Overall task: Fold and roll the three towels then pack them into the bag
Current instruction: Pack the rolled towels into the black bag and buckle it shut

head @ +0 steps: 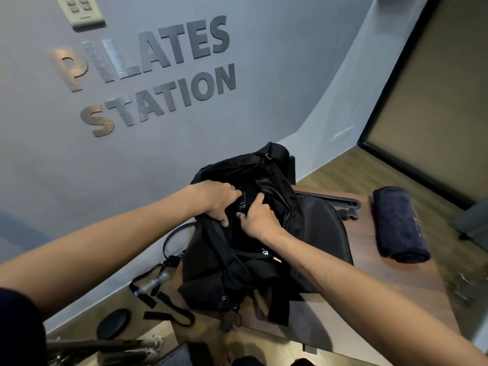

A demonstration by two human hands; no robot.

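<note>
**Black bag on wooden table, both hands at its opening**

- Black soft fabric bag (264, 233): centre of the frame, standing slumped on a brown wooden table (396, 299). Its top is open; straps and buckles hang over its lower edge.
- Left hand (215, 198): at the upper left rim of the opening, fingers curled and gripping the black fabric of the bag.
- Right hand (257, 217): just beside the left, inside the mouth of the bag, fingers bent around a dark rolled towel with pale lettering (244, 207) that sits in the opening. The towel is hard to tell apart from the bag lining.
- Navy blue rolled towel (398, 224): right of the frame, lying on the table, well apart from the bag and untouched. A third towel cannot be made out.
- Black webbing straps (158, 294): lower left, loose on the table edge beside the bag.
- Dark round flat disc (113, 323): lower left corner area.
- Grey wall (264, 114): upper half, bearing raised metal letters "PILATES STATION" (150, 75).
- White wall-mounted remote control (79, 10): upper left.
</note>
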